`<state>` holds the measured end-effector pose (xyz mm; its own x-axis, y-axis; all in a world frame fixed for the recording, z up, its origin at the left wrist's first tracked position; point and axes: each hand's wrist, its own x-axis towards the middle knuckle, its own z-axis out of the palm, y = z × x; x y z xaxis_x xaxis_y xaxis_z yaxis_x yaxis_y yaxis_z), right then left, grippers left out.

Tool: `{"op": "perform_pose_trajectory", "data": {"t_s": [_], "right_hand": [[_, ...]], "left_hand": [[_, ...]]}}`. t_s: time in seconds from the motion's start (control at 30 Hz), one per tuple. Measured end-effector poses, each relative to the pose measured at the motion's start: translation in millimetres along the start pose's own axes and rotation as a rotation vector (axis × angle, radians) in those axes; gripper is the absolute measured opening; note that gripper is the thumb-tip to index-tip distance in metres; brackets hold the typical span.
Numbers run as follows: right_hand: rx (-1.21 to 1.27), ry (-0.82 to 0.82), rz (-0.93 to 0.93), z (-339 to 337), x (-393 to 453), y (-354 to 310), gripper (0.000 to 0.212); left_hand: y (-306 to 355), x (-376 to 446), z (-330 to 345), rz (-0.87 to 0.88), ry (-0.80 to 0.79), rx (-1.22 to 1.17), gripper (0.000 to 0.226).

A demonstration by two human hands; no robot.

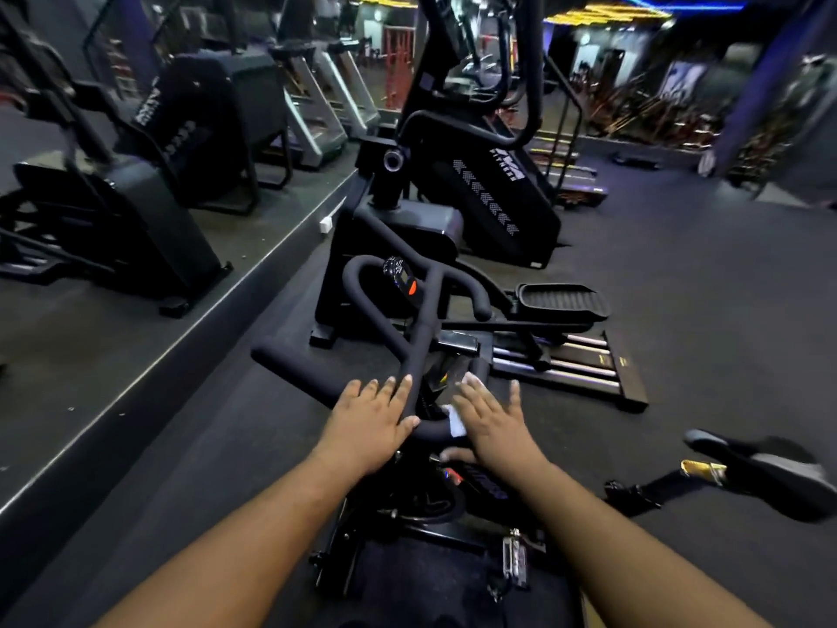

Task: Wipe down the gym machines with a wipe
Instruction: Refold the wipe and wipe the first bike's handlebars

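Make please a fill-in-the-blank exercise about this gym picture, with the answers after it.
1. Both hands rest on the bike's black ____.
2. The white wipe lies under the ____ hand.
3. The left hand holds ____ wipe.
4. The small display beyond the handlebar shows an ____ spot.

Answers: handlebar; right; no; orange

We see a dim room, lit mostly by yellow ceiling lights (602,13) and a blue strip (679,0) far off at the top. The wide lens bends the mirror wall (90,129) and the floor (702,287) toward the edges, and we find the right side smeared by motion blur. Our forearms catch a soft, even light, while the black machines lose their detail in shadow.
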<state>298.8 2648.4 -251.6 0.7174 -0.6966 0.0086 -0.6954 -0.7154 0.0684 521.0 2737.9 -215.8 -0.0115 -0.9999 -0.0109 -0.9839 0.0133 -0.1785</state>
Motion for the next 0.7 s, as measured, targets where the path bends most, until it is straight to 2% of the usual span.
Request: {"op": "perform_pose_trajectory", "data": {"t_s": [0.1,0.2,0.23,0.33,0.37,0.4,0.47,0.53,0.7], "right_hand": [[0.095,0.018,0.177,7,-3,-24,0.106],[0.135,0.197,0.188,24,-8,-66,0.062],[0.161,0.242,0.159,21,-11,-77,0.057],[0.199,0.300,-0.037,12,-13,-71,0.061],[0.217,0.275,-0.083,4,-15,-62,0.068],[0.285,0.250,-0.131,1,-15,-52,0.074],[0.540,0.210,-0.086,-16,-19,-39,0.067],[0.681,0.250,-0.030,-40,-10,-42,0.055],[0.720,0.399,-0.140,-99,66,-99,0.058]], "left_hand": [[-3,1,1,0.031,0.007,0.002,0.094],[-14,-2,-4,0.071,-0.031,0.071,0.076],[-20,-4,-7,0.074,-0.020,0.112,0.076],[-49,-13,-10,0.034,0.080,0.243,0.083],[-59,-17,-10,0.008,0.129,0.263,0.085],[-67,-20,-9,-0.020,0.166,0.280,0.087],[-79,-27,-7,-0.074,0.181,0.289,0.091],[-87,-33,-9,-0.130,0.212,0.251,0.092],[-121,-43,-14,-0.354,0.415,-0.047,0.076]]}}
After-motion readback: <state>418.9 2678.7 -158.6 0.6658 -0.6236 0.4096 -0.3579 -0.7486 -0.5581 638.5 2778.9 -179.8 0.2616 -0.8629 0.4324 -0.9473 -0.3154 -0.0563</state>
